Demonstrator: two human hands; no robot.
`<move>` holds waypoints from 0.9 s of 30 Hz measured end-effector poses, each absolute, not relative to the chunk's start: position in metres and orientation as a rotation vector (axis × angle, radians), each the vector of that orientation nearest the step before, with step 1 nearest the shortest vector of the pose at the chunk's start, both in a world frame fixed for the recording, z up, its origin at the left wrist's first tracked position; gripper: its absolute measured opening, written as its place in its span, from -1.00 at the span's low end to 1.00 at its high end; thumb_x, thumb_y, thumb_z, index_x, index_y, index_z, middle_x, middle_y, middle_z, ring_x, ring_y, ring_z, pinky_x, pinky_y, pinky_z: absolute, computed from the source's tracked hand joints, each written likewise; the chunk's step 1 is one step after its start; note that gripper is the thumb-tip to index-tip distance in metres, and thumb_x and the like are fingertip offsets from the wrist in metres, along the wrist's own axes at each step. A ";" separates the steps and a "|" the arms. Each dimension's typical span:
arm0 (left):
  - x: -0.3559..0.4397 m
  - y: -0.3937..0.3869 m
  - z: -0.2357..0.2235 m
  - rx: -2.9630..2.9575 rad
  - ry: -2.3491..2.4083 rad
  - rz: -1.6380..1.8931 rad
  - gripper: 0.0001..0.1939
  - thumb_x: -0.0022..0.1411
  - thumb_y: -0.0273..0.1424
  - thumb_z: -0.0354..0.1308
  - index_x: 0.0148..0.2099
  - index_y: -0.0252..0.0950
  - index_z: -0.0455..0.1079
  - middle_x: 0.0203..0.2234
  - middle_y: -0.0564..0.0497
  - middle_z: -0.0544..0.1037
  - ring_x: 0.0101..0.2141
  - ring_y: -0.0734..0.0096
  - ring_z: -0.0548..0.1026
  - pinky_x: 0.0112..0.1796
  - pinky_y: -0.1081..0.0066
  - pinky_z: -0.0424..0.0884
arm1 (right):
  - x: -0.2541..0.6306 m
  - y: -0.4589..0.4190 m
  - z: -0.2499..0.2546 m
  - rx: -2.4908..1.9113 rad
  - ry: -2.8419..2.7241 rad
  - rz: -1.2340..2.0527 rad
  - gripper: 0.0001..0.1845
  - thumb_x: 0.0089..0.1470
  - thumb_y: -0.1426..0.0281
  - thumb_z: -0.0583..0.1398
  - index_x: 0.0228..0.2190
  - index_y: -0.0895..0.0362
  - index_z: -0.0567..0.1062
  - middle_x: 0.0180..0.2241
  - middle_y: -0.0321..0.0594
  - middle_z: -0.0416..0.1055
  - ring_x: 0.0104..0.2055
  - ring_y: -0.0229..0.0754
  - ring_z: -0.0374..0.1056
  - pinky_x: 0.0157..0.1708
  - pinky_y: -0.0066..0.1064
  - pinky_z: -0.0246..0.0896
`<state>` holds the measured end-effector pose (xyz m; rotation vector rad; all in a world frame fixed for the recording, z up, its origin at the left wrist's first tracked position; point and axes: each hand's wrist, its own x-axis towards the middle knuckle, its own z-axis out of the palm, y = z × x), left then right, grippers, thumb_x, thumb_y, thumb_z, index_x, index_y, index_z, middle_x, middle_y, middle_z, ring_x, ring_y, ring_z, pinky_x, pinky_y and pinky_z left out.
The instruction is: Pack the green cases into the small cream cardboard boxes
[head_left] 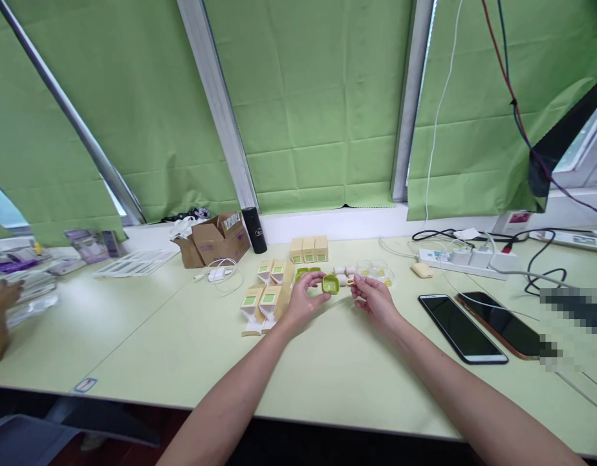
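- Cup point(330, 285), green and square-rimmed, pinched by the left hand point(304, 299) above the table surface point(147, 362), between its near and far edges.
- Right hand point(376, 301) closed on a small cream looped piece point(350, 282), just beside the cup.
- Green-labelled cream cartons point(252, 299) left of the hands.
- Two smartphones point(460, 329) right of the hands; beyond them, a power strip point(459, 260) toward the far edge.

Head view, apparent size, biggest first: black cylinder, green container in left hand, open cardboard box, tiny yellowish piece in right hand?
1. open cardboard box
2. black cylinder
3. green container
4. yellowish piece, partly hidden by fingers
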<state>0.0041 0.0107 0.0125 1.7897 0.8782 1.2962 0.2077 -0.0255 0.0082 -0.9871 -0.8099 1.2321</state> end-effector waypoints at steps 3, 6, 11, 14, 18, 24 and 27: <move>0.004 0.010 0.013 1.790 0.867 1.293 -0.53 0.05 -0.45 0.44 0.05 -0.26 0.51 0.02 -0.17 0.57 0.03 0.14 0.56 0.12 0.11 0.42 | 0.208 -0.026 0.008 -0.988 -0.819 1.232 -0.43 -0.27 -0.10 0.50 -0.47 0.12 0.56 -0.50 -0.23 0.49 -0.50 -0.24 0.32 -0.58 -0.47 0.13; 0.004 0.010 0.013 1.794 0.852 1.295 -0.53 0.06 -0.46 0.44 0.04 -0.26 0.51 0.02 -0.17 0.57 0.02 0.14 0.57 0.12 0.12 0.43 | 0.208 -0.025 0.008 -0.985 -0.831 1.235 -0.43 -0.27 -0.10 0.50 -0.47 0.12 0.57 -0.51 -0.25 0.48 -0.50 -0.26 0.31 -0.57 -0.47 0.13; 0.004 0.009 0.015 1.805 0.872 1.283 -0.54 0.06 -0.46 0.44 0.04 -0.26 0.52 0.03 -0.17 0.56 0.02 0.13 0.57 0.13 0.10 0.43 | 0.207 -0.026 0.009 -0.927 -0.851 1.201 -0.45 -0.25 -0.06 0.51 -0.41 0.11 0.59 -0.51 -0.32 0.45 -0.49 -0.29 0.31 -0.56 -0.49 0.15; 0.003 0.009 0.014 1.820 0.869 1.286 -0.54 0.06 -0.46 0.44 0.04 -0.26 0.51 0.03 -0.18 0.56 0.02 0.12 0.57 0.13 0.09 0.43 | 0.206 -0.028 0.011 -0.906 -0.873 1.195 -0.44 -0.25 -0.02 0.52 -0.31 0.11 0.62 -0.42 -0.26 0.53 -0.42 -0.23 0.42 -0.49 -0.43 0.30; 0.004 0.010 0.012 1.836 0.856 1.294 -0.53 0.07 -0.46 0.44 0.05 -0.27 0.51 0.04 -0.19 0.56 0.02 0.13 0.57 0.13 0.11 0.43 | 0.204 -0.029 0.012 -0.870 -0.929 1.154 -0.43 -0.26 0.04 0.53 -0.26 0.10 0.60 -0.37 -0.20 0.59 -0.37 -0.15 0.50 -0.42 -0.35 0.42; 0.004 0.009 0.012 1.854 0.851 1.300 -0.54 0.06 -0.49 0.43 0.04 -0.27 0.50 0.02 -0.17 0.55 0.02 0.14 0.57 0.13 0.10 0.44 | 0.201 -0.030 0.010 -0.815 -1.011 1.061 -0.51 -0.22 0.10 0.52 -0.28 0.11 0.59 -0.42 -0.23 0.55 -0.37 -0.14 0.50 -0.43 -0.32 0.46; 0.004 0.007 0.013 1.876 0.849 1.299 -0.54 0.06 -0.50 0.43 0.04 -0.26 0.50 0.02 -0.15 0.54 0.03 0.16 0.56 0.14 0.08 0.44 | 0.199 -0.028 0.009 -0.804 -1.036 0.998 -0.51 -0.26 0.13 0.53 -0.32 0.12 0.59 -0.46 -0.27 0.50 -0.42 -0.17 0.44 -0.47 -0.33 0.45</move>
